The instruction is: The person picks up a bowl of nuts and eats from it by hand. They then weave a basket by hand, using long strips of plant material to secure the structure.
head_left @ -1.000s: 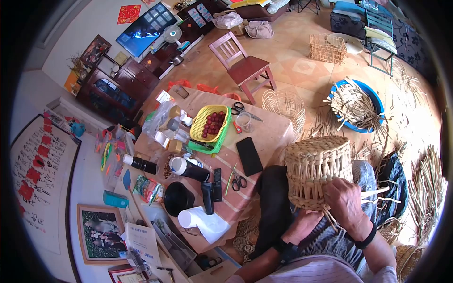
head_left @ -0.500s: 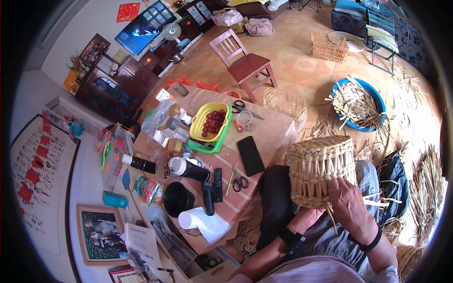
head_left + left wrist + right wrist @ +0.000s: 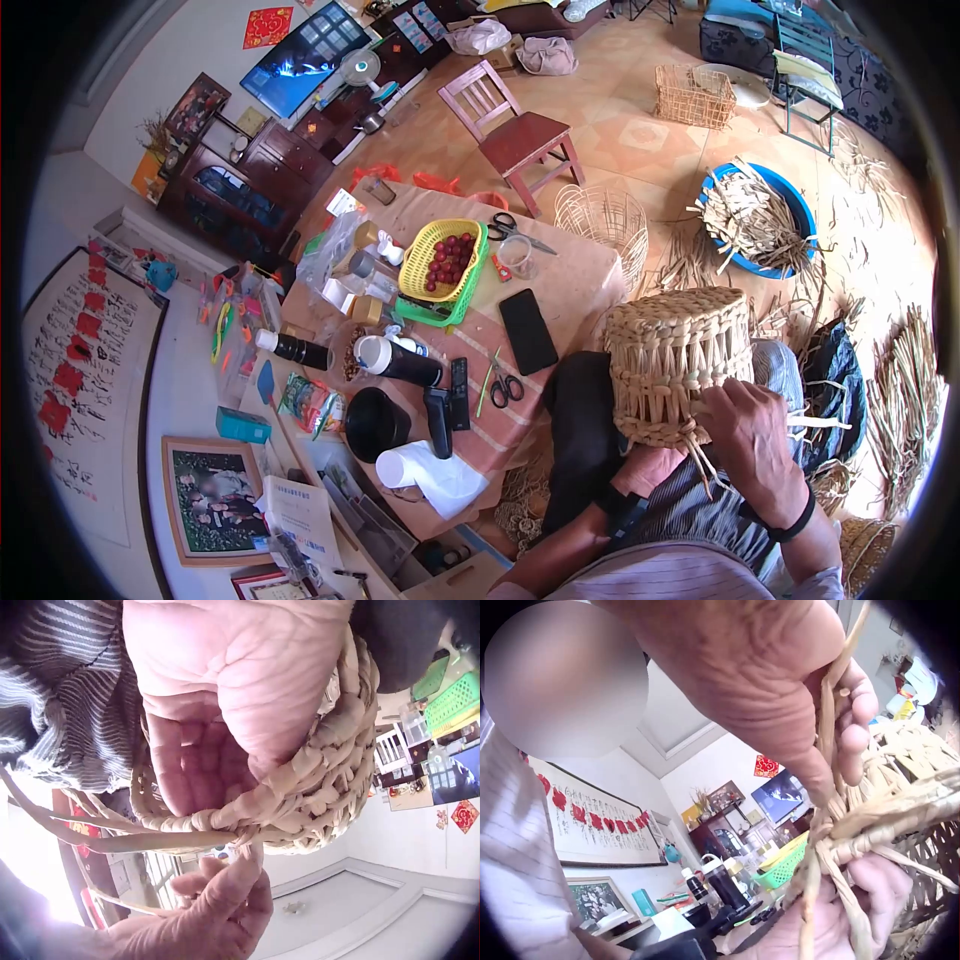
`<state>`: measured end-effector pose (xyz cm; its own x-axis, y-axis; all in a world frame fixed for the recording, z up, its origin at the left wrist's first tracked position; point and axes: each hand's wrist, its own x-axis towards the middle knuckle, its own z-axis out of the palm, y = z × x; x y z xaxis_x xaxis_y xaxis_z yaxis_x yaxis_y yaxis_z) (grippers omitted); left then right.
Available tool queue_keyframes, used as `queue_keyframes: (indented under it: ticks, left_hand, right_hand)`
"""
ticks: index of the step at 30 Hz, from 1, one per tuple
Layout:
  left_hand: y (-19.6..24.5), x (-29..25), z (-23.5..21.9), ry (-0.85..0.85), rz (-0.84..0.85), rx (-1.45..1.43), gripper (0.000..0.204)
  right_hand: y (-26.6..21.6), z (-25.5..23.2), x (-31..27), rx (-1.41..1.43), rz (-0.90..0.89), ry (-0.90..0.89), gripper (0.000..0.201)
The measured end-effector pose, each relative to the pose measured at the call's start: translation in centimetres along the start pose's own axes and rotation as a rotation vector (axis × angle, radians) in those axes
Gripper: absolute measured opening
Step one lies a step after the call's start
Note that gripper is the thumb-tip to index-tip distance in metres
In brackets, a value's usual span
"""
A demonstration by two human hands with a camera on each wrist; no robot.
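Observation:
A woven straw basket (image 3: 680, 360) rests on the person's lap, tilted with its open rim toward the body. My left hand (image 3: 650, 468) holds that rim from below; in the left wrist view the fingers (image 3: 199, 765) curl inside the basket's mouth and the thumb lies along the braided edge. At the rim's right side, my right hand (image 3: 745, 440) pinches a straw strand (image 3: 827, 727) between thumb and fingers, close to the weave. Several loose strand ends (image 3: 120, 841) stick out from the rim beside both hands.
Left of the lap stands a table (image 3: 590, 270) with a phone (image 3: 528, 330), scissors (image 3: 505, 385) and a yellow basket of red fruit (image 3: 420, 255). On the floor are a blue tub (image 3: 805, 215) of straw, a straw bundle (image 3: 905, 410) and a wooden chair (image 3: 525, 140).
My right hand has shifted slightly right and down along the rim, and the loose strands beside it lie differently. My left hand keeps its hold, and the basket has barely moved.

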<state>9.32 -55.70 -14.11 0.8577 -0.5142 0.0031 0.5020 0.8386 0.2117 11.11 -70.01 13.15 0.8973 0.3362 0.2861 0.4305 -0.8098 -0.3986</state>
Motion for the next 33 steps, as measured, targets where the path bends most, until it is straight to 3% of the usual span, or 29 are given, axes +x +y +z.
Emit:
queue_keyframes:
  ticks: [3,6,9,12,16,18,19,21,25,30,33]
  left_hand:
    - [1.1,0.2,2.7,-0.114,0.014,-0.137,0.046]
    - [0.6,0.1,2.8,0.193,0.003,-0.036,0.042]
    - [0.1,0.1,0.4,0.167,0.012,-0.010,0.041]
    - [0.1,-0.1,-1.5,-0.038,0.022,-0.029,0.043]
    - [0.2,-0.6,1.1,0.194,0.007,-0.070,0.042]
    - [0.7,-0.1,3.7,0.256,0.089,-0.038,0.041]
    - [0.9,-0.6,1.3,0.227,0.198,0.863,0.044]
    - [1.3,-0.4,3.0,0.263,0.203,1.019,0.046]
    - [2.1,0.4,5.9,0.342,0.074,0.424,0.048]
    - [2.2,-0.3,6.0,0.343,0.077,0.344,0.051]
    - [1.5,-1.0,2.6,0.290,0.129,0.346,0.054]
  right_hand:
    - [0.5,0.9,-0.1,-0.001,-0.027,-0.041,0.013]
    - [0.6,0.8,0.5,0.036,-0.053,-0.038,0.013]
    - [0.7,0.3,0.4,0.046,-0.040,-0.034,0.013]
    - [0.3,-0.4,0.2,0.049,-0.005,-0.005,0.016]
    - [-0.1,0.4,0.1,0.022,-0.037,-0.047,0.011]
    - [0.0,0.9,0.2,0.041,-0.044,-0.050,0.010]
    - [0.4,1.2,0.0,0.043,-0.052,-0.049,0.009]
    - [0.8,0.8,0.1,0.039,-0.064,-0.088,0.009]
    - [1.9,-2.2,-0.3,0.026,0.018,-0.149,0.007]
    - [2.2,-4.7,-1.2,-0.017,0.084,-0.102,0.013]
    - [1.9,-5.3,-1.1,-0.067,0.070,-0.093,0.007]
